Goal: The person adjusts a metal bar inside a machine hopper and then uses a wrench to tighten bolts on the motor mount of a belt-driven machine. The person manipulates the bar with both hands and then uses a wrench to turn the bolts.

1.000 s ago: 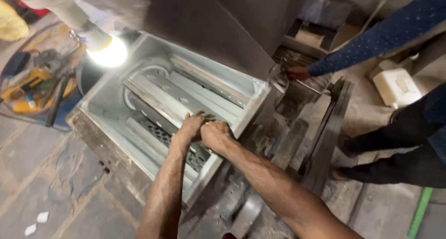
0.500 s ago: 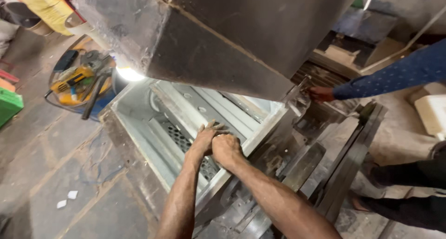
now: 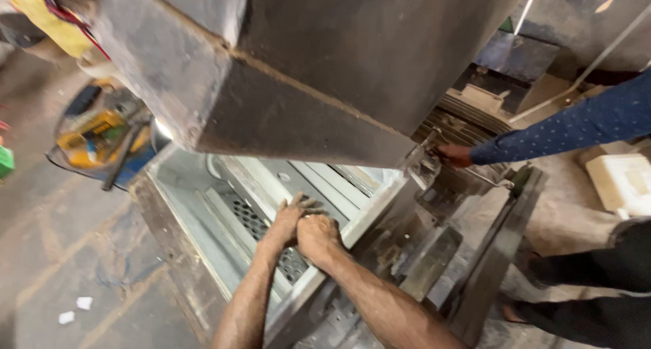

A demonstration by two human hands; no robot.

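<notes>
Overhead, a large dark metal hopper (image 3: 305,71) is seen filling most of the upper view, its lower edge hanging over the open housing below. Beneath it, a pale grey metal housing (image 3: 203,213) is set on the floor, open at the top, with parallel metal bars (image 3: 319,186) and a perforated screen (image 3: 261,230) visible inside. A dark steel frame (image 3: 488,254) is positioned to the right of the housing.

At the upper right, a blue dotted sleeve (image 3: 576,129) of a co-worker is extended, and that person's hand (image 3: 454,154) is placed on a small metal bracket (image 3: 424,162) at the hopper's corner.

The left hand (image 3: 288,220) is laid over the screen and bars near the housing's front rim, fingers bent; whether anything is enclosed in its grip cannot be told. The right hand (image 3: 317,237) is pressed just beside it, touching it, its grip curled and likewise unreadable.

A tray of yellow tools (image 3: 102,135) is lying on the floor at the left.
</notes>
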